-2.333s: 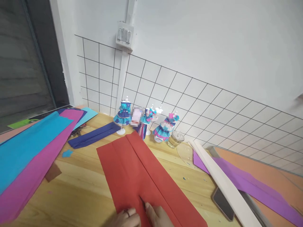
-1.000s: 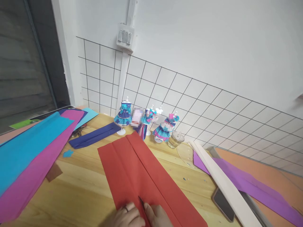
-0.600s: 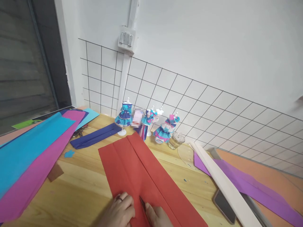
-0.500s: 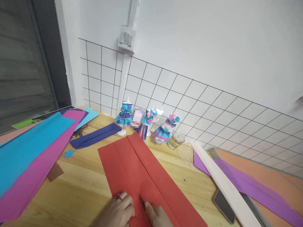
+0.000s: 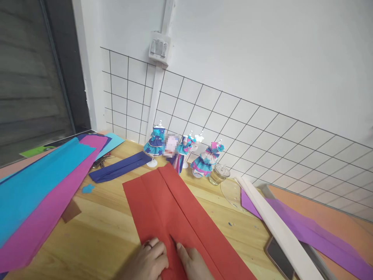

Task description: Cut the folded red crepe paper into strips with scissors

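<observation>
Red paper, pressed by the left hand, could tear if the right hand, clamped on a pointed tool, slips.

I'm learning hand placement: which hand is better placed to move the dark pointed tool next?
Probably the right hand: it seems to grip the dark pointed tool, while the left hand rests beside it on the red sheet.

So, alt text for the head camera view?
A left hand rests on a red sheet on a wooden table; the right hand holds what looks like a thin dark tool. Miniature dresses stand behind; coloured sheets lie either side.
</observation>
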`<act>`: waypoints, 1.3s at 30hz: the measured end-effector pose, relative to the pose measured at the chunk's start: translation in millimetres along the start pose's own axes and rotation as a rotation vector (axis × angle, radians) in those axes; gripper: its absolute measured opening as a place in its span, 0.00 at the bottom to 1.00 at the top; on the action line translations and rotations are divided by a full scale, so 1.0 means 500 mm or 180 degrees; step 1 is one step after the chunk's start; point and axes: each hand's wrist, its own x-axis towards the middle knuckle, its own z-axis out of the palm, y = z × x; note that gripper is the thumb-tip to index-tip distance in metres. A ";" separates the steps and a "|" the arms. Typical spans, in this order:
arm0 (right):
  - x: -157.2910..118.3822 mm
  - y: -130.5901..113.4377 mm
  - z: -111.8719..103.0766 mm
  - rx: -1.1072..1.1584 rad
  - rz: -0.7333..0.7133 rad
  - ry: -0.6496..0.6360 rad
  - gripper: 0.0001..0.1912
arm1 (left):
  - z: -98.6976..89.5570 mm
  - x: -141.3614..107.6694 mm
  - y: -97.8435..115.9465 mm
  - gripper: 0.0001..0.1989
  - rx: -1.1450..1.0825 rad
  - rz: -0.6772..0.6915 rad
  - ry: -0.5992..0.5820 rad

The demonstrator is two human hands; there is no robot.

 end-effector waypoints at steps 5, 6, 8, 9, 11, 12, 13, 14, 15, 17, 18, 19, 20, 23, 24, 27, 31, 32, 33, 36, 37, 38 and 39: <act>-0.001 -0.003 -0.003 -0.0050 -0.0058 -0.0013 0.38 | 0.002 0.000 -0.001 0.13 -0.0084 -0.0057 -0.0055; 0.001 -0.001 -0.001 -0.0060 -0.0085 -0.0028 0.38 | 0.003 0.000 -0.002 0.14 -0.0098 -0.0066 -0.0070; 0.005 0.006 0.003 -0.0105 -0.0110 0.0036 0.37 | 0.004 0.000 -0.002 0.15 -0.0125 -0.0082 -0.0107; 0.008 0.010 0.006 -0.0132 -0.0107 0.0104 0.37 | 0.004 0.001 -0.002 0.15 -0.0130 -0.0101 -0.0138; 0.011 0.015 0.010 -0.0169 -0.0097 0.0210 0.36 | 0.003 0.002 -0.002 0.16 -0.0106 -0.0149 -0.0254; 0.013 0.015 0.011 -0.0172 -0.0103 0.0179 0.35 | 0.001 0.004 -0.001 0.16 -0.0074 -0.0180 -0.0342; 0.013 0.015 0.011 -0.0176 -0.0098 0.0108 0.34 | -0.001 0.005 0.000 0.16 -0.0034 -0.0215 -0.0438; 0.013 0.013 0.010 -0.0196 -0.0072 0.0060 0.32 | -0.004 0.007 0.002 0.17 -0.0003 -0.0236 -0.0549; 0.013 0.010 0.009 -0.0238 -0.0038 0.0025 0.31 | -0.007 0.009 0.003 0.18 0.0019 -0.0254 -0.0657; 0.012 0.005 0.007 -0.0357 -0.0024 0.0019 0.28 | -0.013 0.012 0.006 0.19 0.0049 -0.0290 -0.0818; 0.012 0.003 0.007 -0.0422 -0.0026 0.0052 0.27 | -0.016 0.014 0.007 0.20 0.0047 -0.0298 -0.0883; 0.011 0.002 0.007 -0.0472 -0.0030 0.0075 0.27 | -0.018 0.015 0.007 0.20 0.0038 -0.0304 -0.0948; 0.011 0.001 0.007 -0.0503 -0.0037 0.0095 0.27 | -0.020 0.016 0.007 0.20 0.0030 -0.0305 -0.1007; 0.011 0.003 0.008 -0.0497 -0.0027 0.0125 0.28 | -0.023 0.018 0.003 0.21 -0.0020 -0.0314 -0.1121; 0.012 0.004 0.008 -0.0455 -0.0056 0.0107 0.28 | -0.025 0.018 0.001 0.22 -0.0051 -0.0329 -0.1123; 0.012 0.006 0.006 -0.0330 -0.0191 -0.0022 0.28 | -0.036 0.018 -0.001 0.24 -0.0189 -0.0440 -0.0988; 0.010 0.010 0.001 -0.0342 -0.0186 -0.0019 0.31 | -0.057 0.019 0.002 0.22 -0.0161 -0.0679 -0.0603; 0.008 0.010 -0.001 -0.0308 -0.0160 -0.0026 0.32 | -0.060 0.019 0.003 0.21 -0.0133 -0.0702 -0.0563; 0.005 0.010 -0.003 -0.0261 -0.0129 -0.0050 0.33 | -0.062 0.019 0.003 0.20 -0.0116 -0.0712 -0.0554; -0.004 0.004 -0.010 -0.0151 -0.0035 -0.0076 0.33 | -0.064 0.018 0.002 0.20 -0.0140 -0.0721 -0.0599; -0.007 0.001 -0.011 -0.0102 -0.0049 -0.0071 0.33 | -0.064 0.018 0.001 0.20 -0.0157 -0.0735 -0.0605; -0.009 -0.003 -0.012 -0.0052 -0.0093 -0.0094 0.34 | -0.064 0.017 0.001 0.20 -0.0169 -0.0749 -0.0609; -0.011 -0.007 -0.013 -0.0020 -0.0145 -0.0131 0.34 | -0.065 0.017 0.001 0.20 -0.0179 -0.0752 -0.0624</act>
